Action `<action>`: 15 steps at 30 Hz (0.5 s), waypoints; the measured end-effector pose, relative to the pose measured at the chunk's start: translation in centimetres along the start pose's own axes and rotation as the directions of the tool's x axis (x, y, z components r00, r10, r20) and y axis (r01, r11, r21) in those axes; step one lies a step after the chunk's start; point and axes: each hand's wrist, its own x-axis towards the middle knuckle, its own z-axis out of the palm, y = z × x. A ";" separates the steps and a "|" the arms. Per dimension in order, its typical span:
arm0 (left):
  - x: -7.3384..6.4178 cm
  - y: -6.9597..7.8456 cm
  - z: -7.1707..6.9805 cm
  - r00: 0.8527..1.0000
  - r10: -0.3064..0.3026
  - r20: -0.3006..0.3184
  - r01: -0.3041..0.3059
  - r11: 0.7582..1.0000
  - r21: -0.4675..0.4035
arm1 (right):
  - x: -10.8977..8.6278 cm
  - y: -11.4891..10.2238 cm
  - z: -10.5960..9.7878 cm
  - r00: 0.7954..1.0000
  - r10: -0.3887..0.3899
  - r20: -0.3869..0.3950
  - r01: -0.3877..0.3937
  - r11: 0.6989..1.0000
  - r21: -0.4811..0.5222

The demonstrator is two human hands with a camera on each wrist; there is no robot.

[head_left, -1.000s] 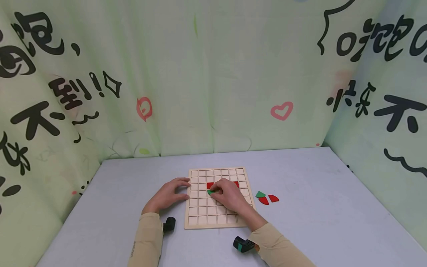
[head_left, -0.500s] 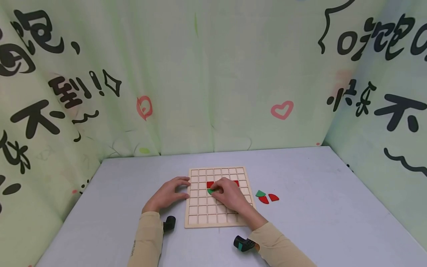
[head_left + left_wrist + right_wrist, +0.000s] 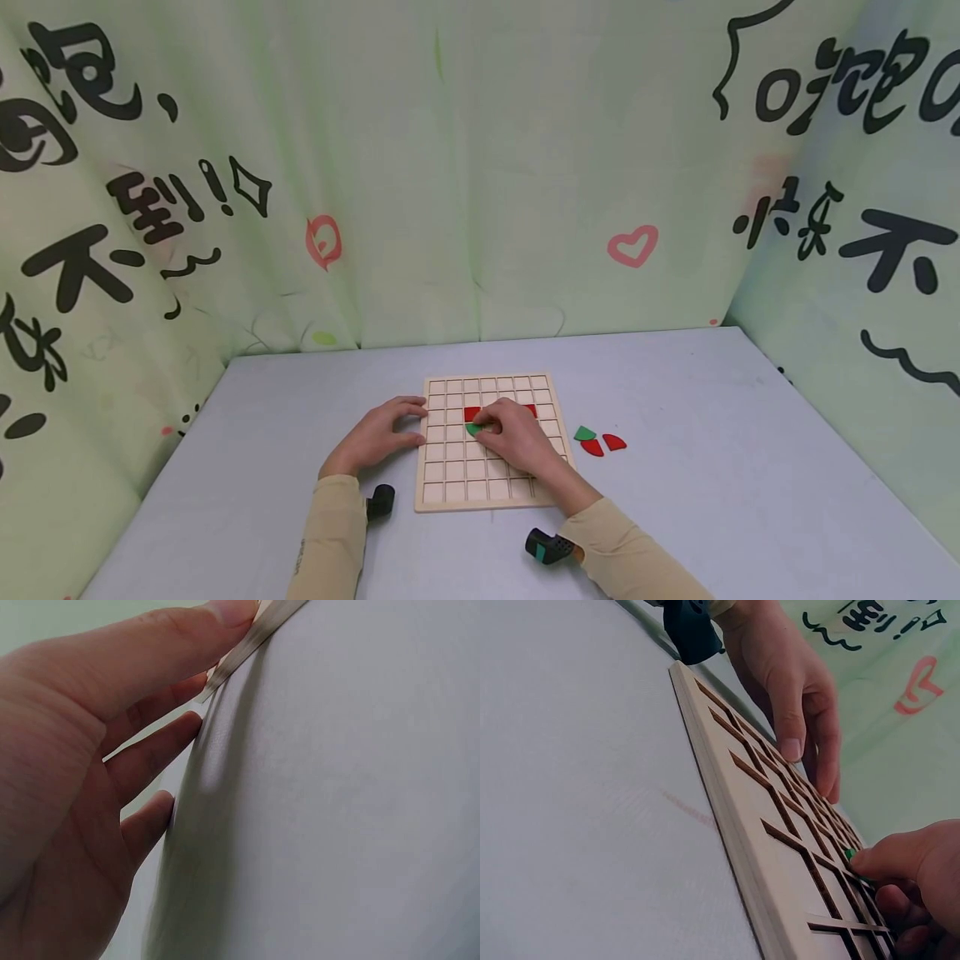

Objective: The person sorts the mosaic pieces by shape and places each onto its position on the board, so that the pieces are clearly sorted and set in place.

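Right hand (image 3: 513, 435): forearm slants in from the near right, wrist bent slightly down, back of the hand uppermost over the board (image 3: 444, 493). Thumb and index finger pinch the green piece (image 3: 472, 430) down at the grid; the other fingers tuck in under the palm. The piece shows just left of those fingertips; whether it is fully seated in its cell, cannot tell.

Left hand (image 3: 381, 435): forearm rises from the near left, wrist turned inward. Fingers spread and loosely extended, nothing grasped; thumb and index fingertips touch the board's left edge, thumb nearer the body. In the left wrist view, the lower fingers reach toward the table (image 3: 352, 787).

One red square (image 3: 472, 414) lies on the board just beyond the right fingertips; a second red patch (image 3: 532, 410) shows past the knuckles, partly covered by the hand. Right of the right fingers, off the board: loose green piece (image 3: 585, 434), touching or overlapping one red wedge (image 3: 592, 448); another red wedge (image 3: 615, 442) just beside.
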 end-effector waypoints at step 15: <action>0.1 -0.3 0.1 1.000 0.000 -0.006 0.000 1.000 -0.012 | -0.3 1.2 -2.2 0.991 0.126 -0.053 -0.122 0.990 0.073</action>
